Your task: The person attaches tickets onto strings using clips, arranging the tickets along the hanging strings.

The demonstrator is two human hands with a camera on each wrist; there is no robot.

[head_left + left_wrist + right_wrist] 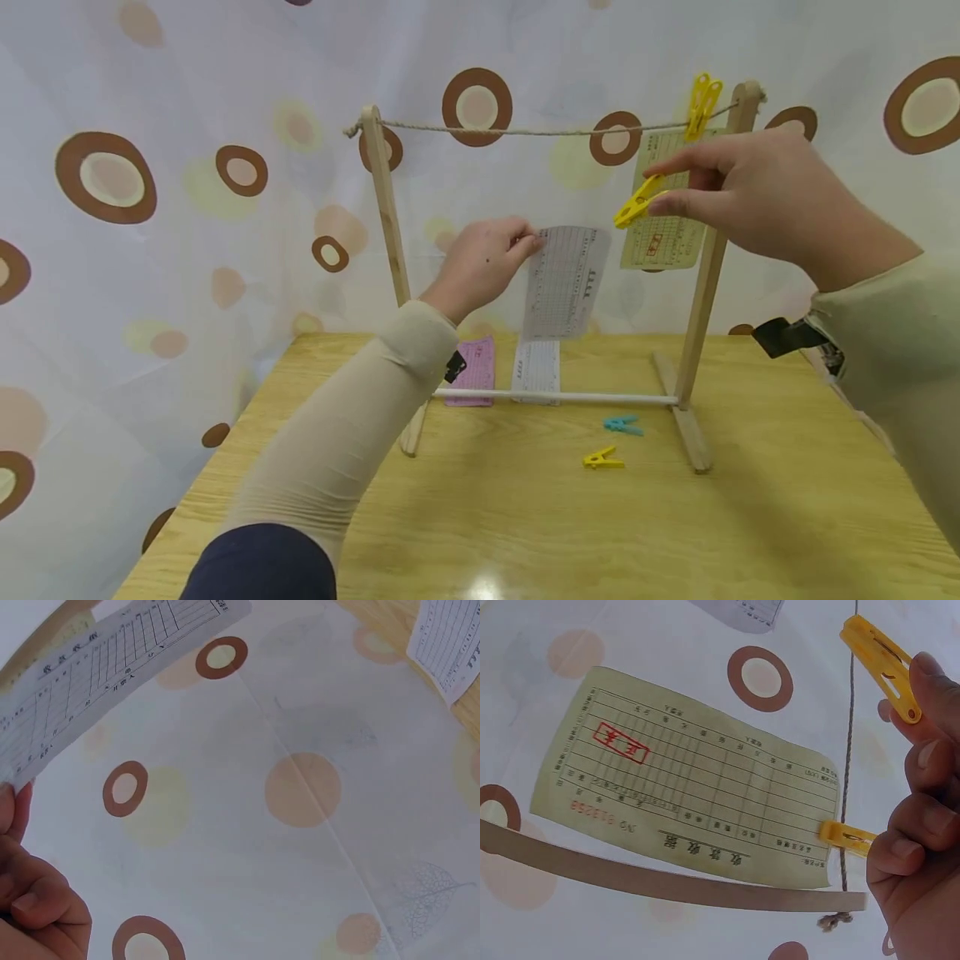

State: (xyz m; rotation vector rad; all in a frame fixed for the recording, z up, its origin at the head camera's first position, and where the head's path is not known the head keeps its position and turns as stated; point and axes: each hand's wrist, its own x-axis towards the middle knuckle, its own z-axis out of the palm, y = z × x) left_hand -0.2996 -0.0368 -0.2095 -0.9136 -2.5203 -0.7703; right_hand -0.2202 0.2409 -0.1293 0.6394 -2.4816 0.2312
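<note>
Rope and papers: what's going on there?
A person's left hand holds a white slip, not yet on the rope, while the right hand pinches a yellow clothespin. A yellow-green slip already hangs from the rope near the right post, held by another yellow clothespin. A pink slip, another white slip, a blue clothespin and a third yellow one lie on the table.

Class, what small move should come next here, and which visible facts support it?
Probably raise the white slip to the rope: the left hand holds it lower down, the right hand pinches a yellow clip, and the green slip already hangs clipped there.
</note>
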